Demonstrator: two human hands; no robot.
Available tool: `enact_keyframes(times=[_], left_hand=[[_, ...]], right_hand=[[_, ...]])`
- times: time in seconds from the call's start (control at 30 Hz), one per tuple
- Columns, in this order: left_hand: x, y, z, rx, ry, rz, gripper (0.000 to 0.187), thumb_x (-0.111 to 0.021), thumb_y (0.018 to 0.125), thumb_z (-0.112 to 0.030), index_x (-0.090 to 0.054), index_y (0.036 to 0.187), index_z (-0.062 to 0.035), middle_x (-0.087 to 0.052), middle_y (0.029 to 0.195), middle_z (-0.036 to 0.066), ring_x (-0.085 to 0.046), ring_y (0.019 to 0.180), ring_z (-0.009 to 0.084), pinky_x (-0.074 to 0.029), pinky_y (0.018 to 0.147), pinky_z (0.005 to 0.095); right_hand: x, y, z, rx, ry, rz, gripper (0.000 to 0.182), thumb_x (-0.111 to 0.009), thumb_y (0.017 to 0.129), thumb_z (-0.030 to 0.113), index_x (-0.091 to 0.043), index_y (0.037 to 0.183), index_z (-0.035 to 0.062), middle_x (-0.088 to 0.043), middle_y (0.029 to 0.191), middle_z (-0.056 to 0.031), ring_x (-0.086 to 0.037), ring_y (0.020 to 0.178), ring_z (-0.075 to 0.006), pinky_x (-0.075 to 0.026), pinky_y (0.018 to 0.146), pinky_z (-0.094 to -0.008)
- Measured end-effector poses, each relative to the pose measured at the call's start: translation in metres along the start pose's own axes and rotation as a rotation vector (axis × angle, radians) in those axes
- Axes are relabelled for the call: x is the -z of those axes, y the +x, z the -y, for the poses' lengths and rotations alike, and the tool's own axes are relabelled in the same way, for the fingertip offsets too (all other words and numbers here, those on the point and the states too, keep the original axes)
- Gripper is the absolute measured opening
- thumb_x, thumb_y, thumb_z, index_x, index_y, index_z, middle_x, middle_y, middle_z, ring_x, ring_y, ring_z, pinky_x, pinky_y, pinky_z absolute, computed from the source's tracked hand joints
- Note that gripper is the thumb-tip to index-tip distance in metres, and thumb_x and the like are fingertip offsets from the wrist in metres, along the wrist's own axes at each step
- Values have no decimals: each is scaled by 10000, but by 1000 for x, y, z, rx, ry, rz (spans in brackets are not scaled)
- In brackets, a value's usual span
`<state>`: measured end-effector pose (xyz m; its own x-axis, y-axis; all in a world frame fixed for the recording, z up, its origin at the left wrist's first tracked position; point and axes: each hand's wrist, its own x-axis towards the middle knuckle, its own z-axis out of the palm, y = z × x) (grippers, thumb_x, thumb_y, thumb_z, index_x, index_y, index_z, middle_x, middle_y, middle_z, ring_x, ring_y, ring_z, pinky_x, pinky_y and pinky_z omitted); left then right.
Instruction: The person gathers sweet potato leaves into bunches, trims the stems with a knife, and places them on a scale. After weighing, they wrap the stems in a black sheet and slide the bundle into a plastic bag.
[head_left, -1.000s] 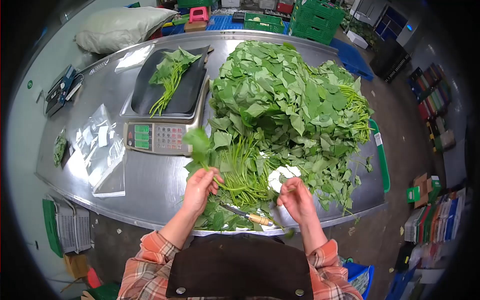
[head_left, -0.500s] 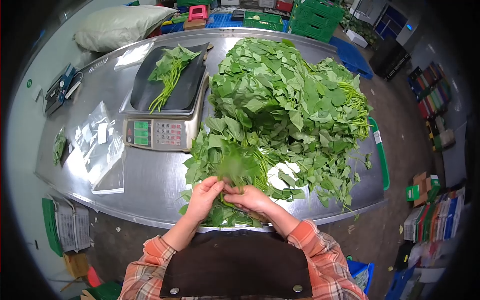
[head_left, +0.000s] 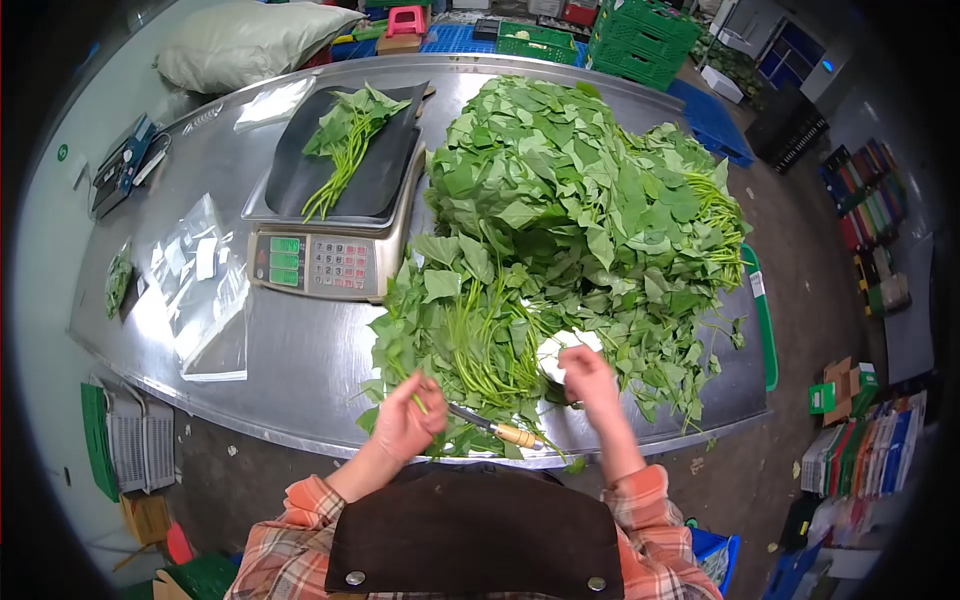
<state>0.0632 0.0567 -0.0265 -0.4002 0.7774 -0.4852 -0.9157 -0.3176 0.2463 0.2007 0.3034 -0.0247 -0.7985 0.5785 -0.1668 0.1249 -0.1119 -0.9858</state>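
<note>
My left hand (head_left: 408, 418) is closed around a short green stem (head_left: 419, 402), just above the near edge of the metal table. To the right, my right hand (head_left: 592, 382) hovers over a bright patch of tabletop, its fingers curled together; what they hold, if anything, is too small to tell. Between the hands lies a knife with a wooden handle (head_left: 516, 435), its blade partly under the greens. In front of both hands spread loose leafy greens (head_left: 480, 340) with long stems. Behind them rises a big heap of leafy greens (head_left: 560, 170).
A digital scale (head_left: 320, 262) at the left bears a small bunch of greens (head_left: 348, 145) on its black tray. Clear plastic bags (head_left: 205, 300) lie left of it. A small wrapped bunch (head_left: 119, 280) sits near the left edge. Green crates (head_left: 640, 45) stand beyond the table.
My hands were together over the near greens and have moved apart, the right one going right. The wooden-handled knife now shows on the table. The bunch on the scale looks fuller.
</note>
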Motion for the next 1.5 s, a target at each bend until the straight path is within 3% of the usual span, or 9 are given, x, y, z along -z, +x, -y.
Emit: enact_keyframes(times=[0.1,0.37,0.5,0.7,0.9,1.03,1.17,1.4,1.5], left_hand=[[-3,0,15,100,115,60,226,-498,915,-287,-552,976,-76,-539,690,44,-387,490,102,-274,402,216],[-46,5,-40,-248,604,84,246,-501,919,-213,-568,1047,-14,-632,810,98,-424,419,99,-316,342,232],[-79,29,-26,-525,1294,-183,269,-671,797,-244,-654,890,8,-654,750,78,-572,563,132,-456,534,251],[-57,66,-19,-181,1464,-129,251,-710,753,-231,-657,853,-8,-636,729,37,-567,661,99,-452,614,246],[-80,37,-13,-362,1155,45,107,-651,823,-150,-623,861,-54,-533,685,-46,-482,607,43,-363,535,187],[-69,35,6,-747,1350,139,101,-639,831,-145,-631,857,-48,-525,663,-28,-487,599,52,-377,542,187],[-63,39,-18,-584,1074,-320,119,-637,834,-176,-633,817,-58,-513,610,-37,-454,544,47,-362,502,196],[-28,72,-48,-808,1106,-586,163,-650,812,-179,-623,805,-18,-535,623,-18,-449,573,60,-380,527,227],[-54,52,-74,-735,1200,-416,174,-657,807,-186,-613,805,-19,-555,663,-18,-474,597,51,-389,543,216]], right_hand=[[-57,-7,3,162,-849,104,186,-636,808,254,-643,851,73,-597,861,-90,-603,727,-252,-475,634,-359],[-57,-14,52,409,-818,134,87,-644,777,146,-623,793,64,-562,796,-100,-583,687,-300,-480,608,-375],[-56,-29,54,553,-1009,190,99,-674,745,126,-605,778,62,-544,734,-73,-582,690,-248,-471,574,-329],[-46,-34,33,632,-1036,235,148,-681,744,180,-618,790,54,-543,743,-70,-564,744,-252,-469,629,-351],[-41,-17,39,252,-695,376,478,-643,798,354,-582,1085,-23,-604,978,-171,-571,917,-306,-439,833,-354],[-69,1,15,-89,245,252,424,-591,863,326,-565,1124,-7,-621,1024,-142,-576,998,-232,-427,852,-330],[-69,-7,31,-159,602,108,366,-454,954,252,-491,1124,-70,-635,848,-149,-589,987,-295,-415,902,-384],[-33,-40,50,68,291,-123,336,-406,974,257,-541,1045,-42,-427,456,3,-600,617,-202,-458,597,-332],[9,-36,34,95,493,-14,296,-482,932,214,-503,1130,-5,-552,695,-81,-551,594,-176,-476,574,-326]])
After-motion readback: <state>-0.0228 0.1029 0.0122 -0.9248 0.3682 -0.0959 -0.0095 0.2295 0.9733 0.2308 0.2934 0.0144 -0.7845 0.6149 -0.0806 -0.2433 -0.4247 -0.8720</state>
